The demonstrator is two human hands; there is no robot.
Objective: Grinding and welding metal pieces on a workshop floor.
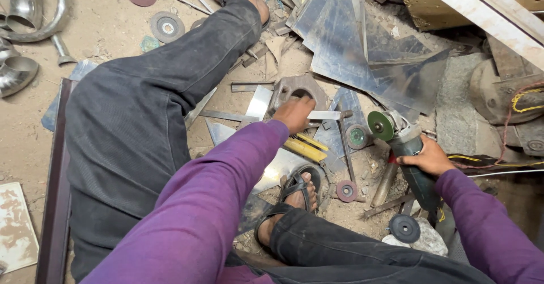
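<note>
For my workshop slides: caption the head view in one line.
Seated on a sandy floor, left hand steadies a metal strip; right hand holds an angle grinder.

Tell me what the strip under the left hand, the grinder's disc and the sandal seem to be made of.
Strip under the left hand: bare metal, likely steel, pale with a dull shine.
Grinder disc: green, matte, grainy, probably bonded abrasive.
Sandal: black, dull straps, rubber or plastic; I cannot tell which.

Metal workshop, floor level | dusty ground strewn with cut steel sheets (362, 40), worn grinding discs (166, 27) and pipe elbows (20, 71) | an angle grinder (405, 148) and scrap offcuts crowd the sandy work area
</note>
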